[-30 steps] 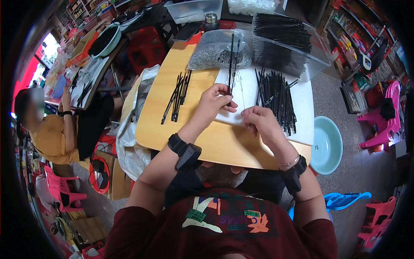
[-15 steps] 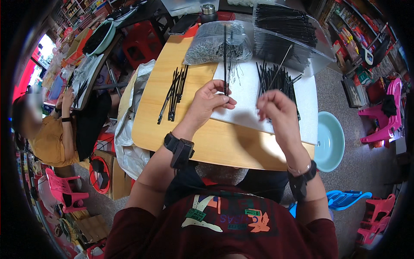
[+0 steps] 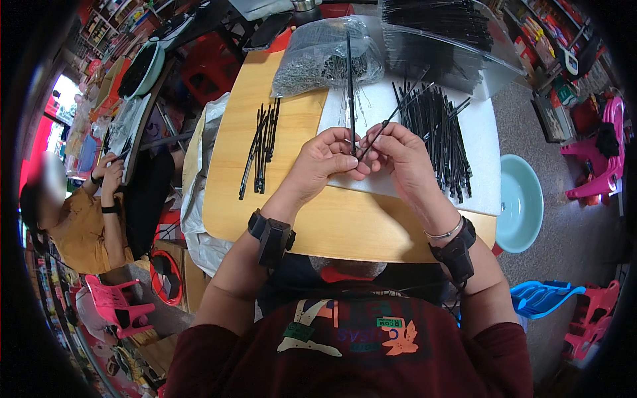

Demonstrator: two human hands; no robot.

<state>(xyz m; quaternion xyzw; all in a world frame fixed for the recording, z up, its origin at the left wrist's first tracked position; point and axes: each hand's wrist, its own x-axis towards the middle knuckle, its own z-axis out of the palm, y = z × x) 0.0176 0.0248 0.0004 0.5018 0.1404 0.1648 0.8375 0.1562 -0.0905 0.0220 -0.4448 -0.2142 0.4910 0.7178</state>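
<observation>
My left hand [image 3: 324, 162] pinches a thin black rod [image 3: 350, 76] that stands upright from its fingers, over the white foam sheet [image 3: 483, 159]. Close against it, my right hand [image 3: 405, 156] grips a second black rod [image 3: 400, 106], slanted up to the right. Its lower end is at my left fingertips; whether the two rods touch is hard to make out. To the right of my hands, a pile of black rods [image 3: 434, 136] lies on the foam. A smaller bunch of black rods [image 3: 260, 149] rests on the wooden table [image 3: 305, 229], left of my left hand.
Beyond my hands sits a clear plastic bag [image 3: 308, 63] of thin metal wire pieces. A clear bin [image 3: 458, 50] full of black rods stands at the back right. A pale green basin [image 3: 521, 202] is right of the table. At the left, another person [image 3: 93, 229] works at a side table.
My right hand has moved left from the pile, bringing a black rod up to my left hand. The left hand still holds its rod upright. The view has shifted slightly.
</observation>
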